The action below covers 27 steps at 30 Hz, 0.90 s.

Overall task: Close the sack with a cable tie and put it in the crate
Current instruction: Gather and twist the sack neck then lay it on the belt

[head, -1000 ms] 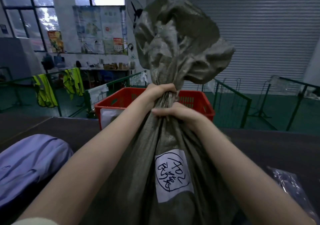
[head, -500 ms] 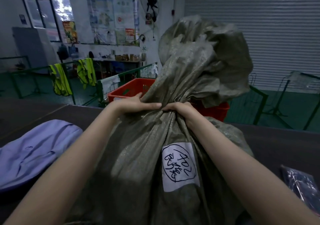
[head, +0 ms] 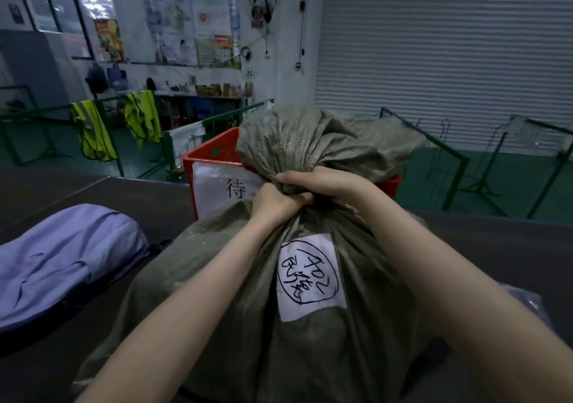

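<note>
A bulky olive-grey woven sack [head: 235,303] stands on the dark table in front of me, with a white handwritten label [head: 310,275] on its side. Its neck is gathered into a tight bunch. My left hand [head: 273,204] grips the neck from the left, low down. My right hand [head: 322,182] wraps it from the right, just above. The loose top of the sack flops up and away behind my hands. The red crate [head: 217,154] stands beyond the table's far edge, partly hidden by the sack. No cable tie is visible.
A lilac-blue garment [head: 62,263] lies on the dark table [head: 496,241] at the left. A clear plastic bag [head: 527,306] lies at the right edge. Green metal railings [head: 446,157] and yellow vests [head: 93,132] stand behind the crate. A white sign [head: 217,188] hangs on the crate's front.
The sack's gathered neck has come down from head height to just above the table. Both hands stayed on it and closed in tighter, the right now above the left.
</note>
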Tool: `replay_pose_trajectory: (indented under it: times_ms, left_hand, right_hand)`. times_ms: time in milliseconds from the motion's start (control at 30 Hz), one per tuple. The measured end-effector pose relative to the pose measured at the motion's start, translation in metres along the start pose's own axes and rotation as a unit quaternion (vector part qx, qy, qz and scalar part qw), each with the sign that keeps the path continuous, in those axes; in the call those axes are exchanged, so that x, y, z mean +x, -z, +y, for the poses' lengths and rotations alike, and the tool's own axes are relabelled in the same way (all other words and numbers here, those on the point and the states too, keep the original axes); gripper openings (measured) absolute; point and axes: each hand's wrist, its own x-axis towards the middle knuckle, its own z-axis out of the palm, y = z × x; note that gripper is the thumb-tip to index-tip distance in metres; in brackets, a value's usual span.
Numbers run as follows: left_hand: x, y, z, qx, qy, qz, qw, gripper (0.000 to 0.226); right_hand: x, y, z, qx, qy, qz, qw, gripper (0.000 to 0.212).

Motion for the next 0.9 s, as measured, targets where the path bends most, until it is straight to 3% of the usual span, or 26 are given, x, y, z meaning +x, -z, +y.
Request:
replay_pose_trajectory:
  times_ms: [67, 167, 233, 367, 533, 667, 800, 900]
  left_hand:
    - [-0.002, 0.002, -0.002, -0.034, 0.028, 0.034, 0.998, 0.072]
    - [0.001, 0.005, -0.002, -0.020, 0.053, 0.067, 0.996, 0.057]
    - [0.001, 0.005, 0.000, 0.015, 0.049, 0.059, 0.997, 0.049]
    - [-0.004, 0.011, 0.013, 0.078, 0.022, 0.038, 0.996, 0.033]
    - [-0.005, 0.022, 0.045, 0.169, -0.034, 0.035, 0.984, 0.023]
    - [0.008, 0.030, 0.071, 0.228, -0.043, -0.009, 0.973, 0.024]
    - [0.019, 0.024, 0.072, 0.302, -0.037, -0.089, 0.948, 0.019]
    - [0.017, 0.008, 0.051, 0.325, -0.004, -0.139, 0.935, 0.013]
  right_hand:
    - [-0.006, 0.019, 0.017, -0.080, 0.002, -0.047, 0.996, 0.071]
    - [-0.010, 0.044, 0.058, -0.158, -0.068, -0.056, 0.984, 0.086]
    - [-0.014, 0.048, 0.086, -0.157, -0.109, -0.035, 0.981, 0.081]
    - [-0.016, 0.041, 0.103, -0.170, -0.112, -0.009, 0.979, 0.080]
    - [-0.024, 0.043, 0.095, -0.014, -0.127, -0.087, 0.988, 0.071]
    - [-0.025, 0.034, 0.092, 0.026, -0.180, -0.127, 0.975, 0.097]
    - [-0.040, 0.003, 0.099, 0.045, -0.189, -0.193, 0.962, 0.062]
    - [-0.053, -0.040, 0.114, 0.099, -0.205, -0.259, 0.939, 0.056]
